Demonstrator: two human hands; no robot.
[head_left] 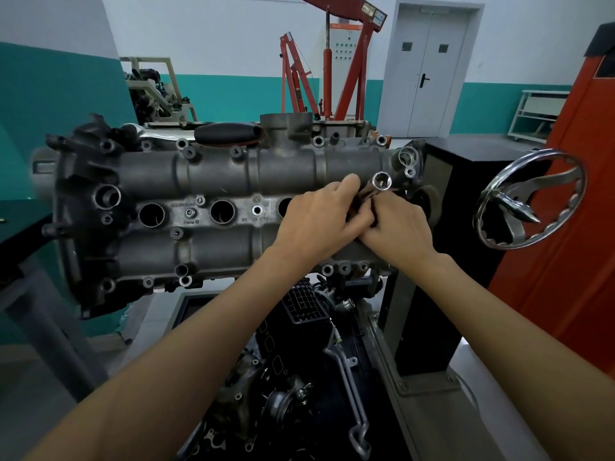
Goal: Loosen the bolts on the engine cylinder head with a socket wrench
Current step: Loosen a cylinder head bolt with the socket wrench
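Left hand (319, 221) and right hand (396, 227), fingers curled, together grasp a socket wrench (381, 181), its open socket facing up, above the right end of the cylinder head (216, 181).

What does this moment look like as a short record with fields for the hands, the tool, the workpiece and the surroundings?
left hand: curled around the tool, beside the right hand
right hand: curled around the tool too
tool: socket with its open end facing the camera, rest hidden by fingers
workpiece: grey cylinder head on a stand
surroundings: chrome handwheel to the right, red engine hoist behind
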